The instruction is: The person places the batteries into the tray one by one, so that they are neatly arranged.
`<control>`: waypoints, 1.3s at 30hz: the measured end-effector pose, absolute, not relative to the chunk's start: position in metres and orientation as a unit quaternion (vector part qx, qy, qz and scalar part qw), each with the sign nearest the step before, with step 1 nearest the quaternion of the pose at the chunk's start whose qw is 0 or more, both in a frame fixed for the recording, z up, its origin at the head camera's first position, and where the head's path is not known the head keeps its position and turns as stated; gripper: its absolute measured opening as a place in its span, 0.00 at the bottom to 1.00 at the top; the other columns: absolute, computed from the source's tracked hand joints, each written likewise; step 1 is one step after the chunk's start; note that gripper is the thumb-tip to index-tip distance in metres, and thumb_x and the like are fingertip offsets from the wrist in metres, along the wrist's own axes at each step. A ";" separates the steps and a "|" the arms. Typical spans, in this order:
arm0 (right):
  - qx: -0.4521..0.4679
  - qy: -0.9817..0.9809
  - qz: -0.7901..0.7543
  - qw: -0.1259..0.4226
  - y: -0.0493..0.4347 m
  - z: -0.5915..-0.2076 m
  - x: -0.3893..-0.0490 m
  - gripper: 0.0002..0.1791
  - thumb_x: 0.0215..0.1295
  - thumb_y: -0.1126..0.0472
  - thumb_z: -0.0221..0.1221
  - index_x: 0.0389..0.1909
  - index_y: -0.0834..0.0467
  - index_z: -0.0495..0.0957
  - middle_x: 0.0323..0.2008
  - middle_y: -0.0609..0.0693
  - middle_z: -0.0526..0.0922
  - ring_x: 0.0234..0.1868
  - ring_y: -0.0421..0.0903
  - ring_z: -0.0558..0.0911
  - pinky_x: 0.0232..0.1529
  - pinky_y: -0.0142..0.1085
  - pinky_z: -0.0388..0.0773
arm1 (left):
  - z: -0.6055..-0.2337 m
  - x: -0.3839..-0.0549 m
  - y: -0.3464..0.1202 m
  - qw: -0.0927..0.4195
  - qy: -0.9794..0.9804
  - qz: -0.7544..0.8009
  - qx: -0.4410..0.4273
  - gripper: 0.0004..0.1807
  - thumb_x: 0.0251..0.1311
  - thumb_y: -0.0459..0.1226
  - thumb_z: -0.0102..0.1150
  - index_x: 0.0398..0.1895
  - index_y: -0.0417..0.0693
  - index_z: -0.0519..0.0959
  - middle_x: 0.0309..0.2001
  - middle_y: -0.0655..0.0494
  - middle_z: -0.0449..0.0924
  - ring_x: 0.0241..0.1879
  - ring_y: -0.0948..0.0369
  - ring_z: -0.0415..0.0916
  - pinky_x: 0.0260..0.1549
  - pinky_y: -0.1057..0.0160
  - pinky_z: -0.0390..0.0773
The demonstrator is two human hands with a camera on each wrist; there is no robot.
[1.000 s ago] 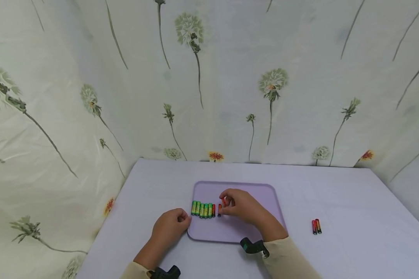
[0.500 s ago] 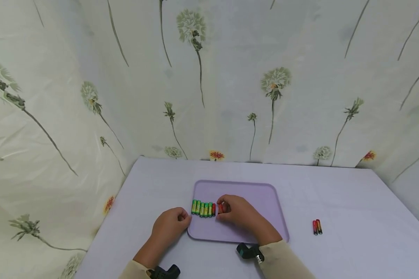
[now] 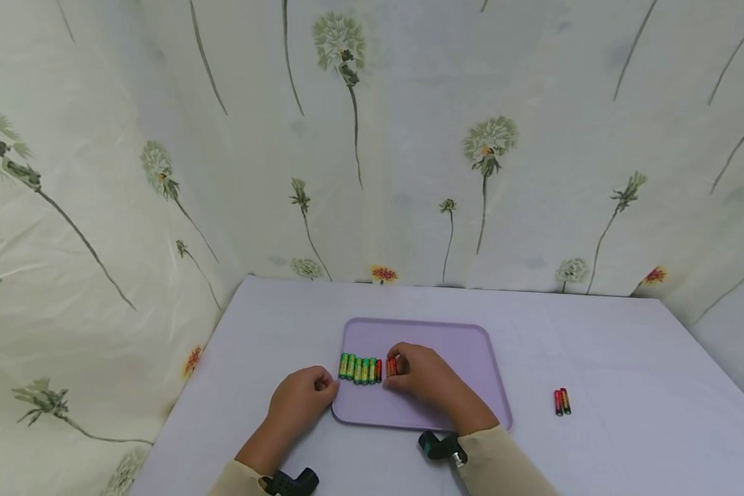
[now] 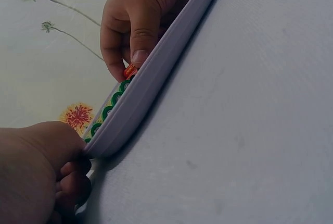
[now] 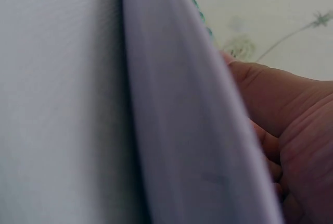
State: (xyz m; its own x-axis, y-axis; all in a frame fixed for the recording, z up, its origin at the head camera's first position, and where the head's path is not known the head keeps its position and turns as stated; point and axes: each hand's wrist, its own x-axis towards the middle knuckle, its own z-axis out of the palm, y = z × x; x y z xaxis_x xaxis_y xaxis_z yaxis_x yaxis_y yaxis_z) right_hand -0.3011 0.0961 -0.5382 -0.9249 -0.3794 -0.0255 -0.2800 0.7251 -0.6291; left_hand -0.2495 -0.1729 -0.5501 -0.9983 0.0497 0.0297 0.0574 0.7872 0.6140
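A lilac tray (image 3: 459,344) holds a row of several green batteries (image 3: 357,370) near its left side, with one red battery (image 3: 379,370) at the row's right end. Just right of it, across a small gap, stand red batteries (image 3: 391,367) side by side, partly hidden by fingers. My right hand (image 3: 430,377) pinches these between thumb and fingers, low at the tray. My left hand (image 3: 300,399) grips the tray's left rim, its fingers curled at the corner in the left wrist view. The tray wall hides most of the right fingers in the right wrist view.
Two more red-and-black batteries (image 3: 561,401) lie on the white-covered table (image 3: 626,358) to the right of the tray. A curtain with dandelion prints (image 3: 409,138) hangs behind the table's far edge.
My right hand has lowered a red battery beside the one standing right of the row, and now holds there. The left hand stays at the tray rim.
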 end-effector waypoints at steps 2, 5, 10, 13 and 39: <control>-0.181 0.927 -0.321 0.072 0.095 -0.538 -0.301 0.22 0.58 0.51 0.77 0.50 0.51 0.81 0.31 0.41 0.79 0.34 0.40 0.76 0.41 0.40 0.74 | -0.549 -0.250 -0.173 0.007 -0.945 -0.325 -0.029 0.13 0.65 0.50 0.67 0.25 0.60 0.78 0.21 0.66 0.73 0.24 0.64 0.69 0.27 0.62 0.66; -0.188 0.929 -0.313 0.063 0.094 -0.538 -0.300 0.22 0.57 0.51 0.77 0.49 0.53 0.82 0.29 0.41 0.77 0.32 0.40 0.74 0.38 0.38 0.72 | -0.549 -0.250 -0.172 0.005 -0.946 -0.323 -0.029 0.13 0.65 0.50 0.67 0.25 0.60 0.78 0.21 0.66 0.73 0.24 0.64 0.69 0.27 0.61 0.66; -0.193 0.933 -0.296 0.062 0.088 -0.538 -0.299 0.24 0.57 0.50 0.77 0.51 0.55 0.82 0.28 0.41 0.77 0.30 0.39 0.73 0.35 0.37 0.72 | -0.549 -0.249 -0.173 0.004 -0.947 -0.321 -0.027 0.13 0.65 0.49 0.67 0.25 0.60 0.78 0.21 0.65 0.73 0.24 0.63 0.69 0.26 0.61 0.66; -0.189 0.937 -0.287 0.066 0.085 -0.537 -0.298 0.26 0.58 0.49 0.77 0.54 0.55 0.82 0.29 0.41 0.77 0.31 0.39 0.74 0.36 0.37 0.72 | -0.549 -0.249 -0.174 0.004 -0.947 -0.321 -0.025 0.13 0.65 0.49 0.67 0.25 0.60 0.78 0.21 0.65 0.73 0.24 0.63 0.69 0.26 0.61 0.66; -0.188 0.923 -0.325 0.079 0.095 -0.532 -0.295 0.33 0.58 0.51 0.77 0.62 0.56 0.79 0.35 0.39 0.80 0.38 0.39 0.77 0.49 0.43 0.75 | -0.548 -0.249 -0.172 0.000 -0.946 -0.324 -0.025 0.13 0.65 0.50 0.67 0.25 0.60 0.78 0.21 0.65 0.73 0.25 0.63 0.69 0.27 0.61 0.66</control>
State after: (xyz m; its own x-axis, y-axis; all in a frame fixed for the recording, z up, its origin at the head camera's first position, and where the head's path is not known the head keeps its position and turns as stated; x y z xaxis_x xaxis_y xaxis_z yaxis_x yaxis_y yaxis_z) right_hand -0.2951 0.0947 -0.5323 -0.9165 -0.3994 -0.0231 -0.2966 0.7171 -0.6307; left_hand -0.2491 -0.1723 -0.5480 -0.9988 0.0468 0.0165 0.0471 0.7891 0.6124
